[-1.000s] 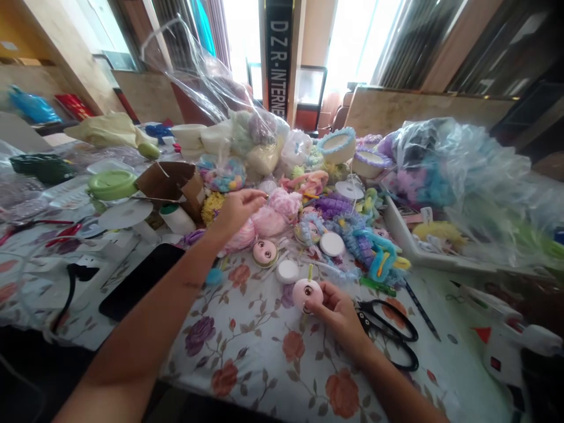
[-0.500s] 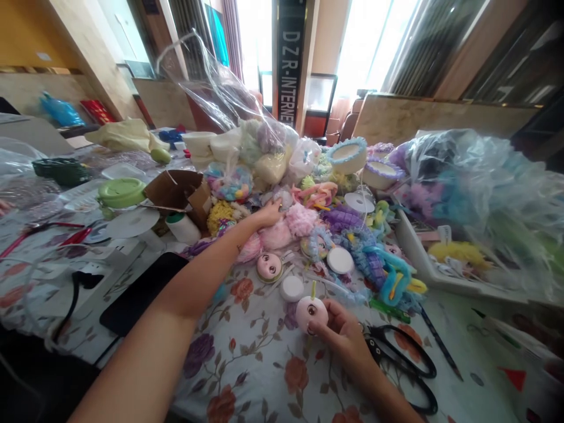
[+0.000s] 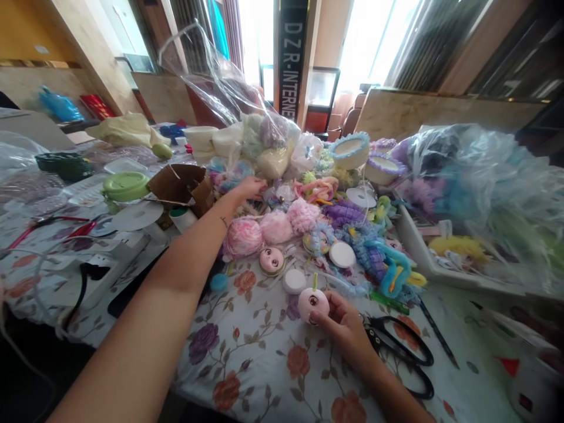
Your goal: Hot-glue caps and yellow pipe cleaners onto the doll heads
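My right hand (image 3: 343,320) holds a round pale-pink doll face (image 3: 314,305) with painted eyes, pinched at its right edge. A thin yellow-green strip stands up from its top. Stretched far forward, my left hand (image 3: 252,189) is over the back of the pile, fingers loosely extended, by a clear bag of pastel pieces (image 3: 231,176); no object shows in it. Nearer me are pink yarn balls (image 3: 243,236), another doll face (image 3: 271,259) and a white disc (image 3: 295,281). Black-handled scissors (image 3: 396,346) lie beside my right wrist.
A purple and blue fuzzy pile (image 3: 346,220) lies at the middle right. Beyond it stands a white tray (image 3: 412,252) under a big plastic bag (image 3: 489,170). On the left are a cardboard box (image 3: 178,188), a green lidded container (image 3: 126,185) and a power strip (image 3: 114,264).
My left hand has moved left and farther back, off the pink fluffy yarn, uncovering the pink yarn balls. The right hand keeps the doll face in nearly the same place.
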The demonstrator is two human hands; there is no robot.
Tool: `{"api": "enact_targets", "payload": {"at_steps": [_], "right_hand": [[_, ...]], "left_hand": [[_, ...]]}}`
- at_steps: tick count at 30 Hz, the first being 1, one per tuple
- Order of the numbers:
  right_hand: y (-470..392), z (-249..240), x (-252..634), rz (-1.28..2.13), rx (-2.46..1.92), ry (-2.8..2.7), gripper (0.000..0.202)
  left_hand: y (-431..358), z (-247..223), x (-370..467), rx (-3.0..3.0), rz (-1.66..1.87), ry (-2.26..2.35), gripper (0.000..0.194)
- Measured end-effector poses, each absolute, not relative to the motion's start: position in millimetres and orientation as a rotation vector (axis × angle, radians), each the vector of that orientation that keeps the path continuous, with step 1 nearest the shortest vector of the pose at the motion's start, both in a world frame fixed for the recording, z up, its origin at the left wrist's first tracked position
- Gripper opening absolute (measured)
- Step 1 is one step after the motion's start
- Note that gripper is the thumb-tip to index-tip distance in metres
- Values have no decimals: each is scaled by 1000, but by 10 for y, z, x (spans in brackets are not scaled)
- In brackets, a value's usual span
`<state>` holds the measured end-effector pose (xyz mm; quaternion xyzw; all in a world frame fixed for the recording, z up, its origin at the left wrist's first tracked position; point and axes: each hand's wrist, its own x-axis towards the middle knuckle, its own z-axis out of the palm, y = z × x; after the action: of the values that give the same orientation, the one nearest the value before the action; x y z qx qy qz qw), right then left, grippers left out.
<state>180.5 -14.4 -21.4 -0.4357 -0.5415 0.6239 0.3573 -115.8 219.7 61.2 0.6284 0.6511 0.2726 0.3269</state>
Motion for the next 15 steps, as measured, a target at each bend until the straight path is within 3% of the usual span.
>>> {"api": "enact_targets", "payload": {"at_steps": [6, 15], "right_hand": [[-131, -243, 1812, 1636, -1101, -1389, 30], [-140, -208, 1813, 1666, -1113, -1374, 29]], "left_hand": [[2147, 593, -1303, 1731, 351, 1918, 32], [2115, 542, -1227, 1831, -190, 2192, 35]]}}
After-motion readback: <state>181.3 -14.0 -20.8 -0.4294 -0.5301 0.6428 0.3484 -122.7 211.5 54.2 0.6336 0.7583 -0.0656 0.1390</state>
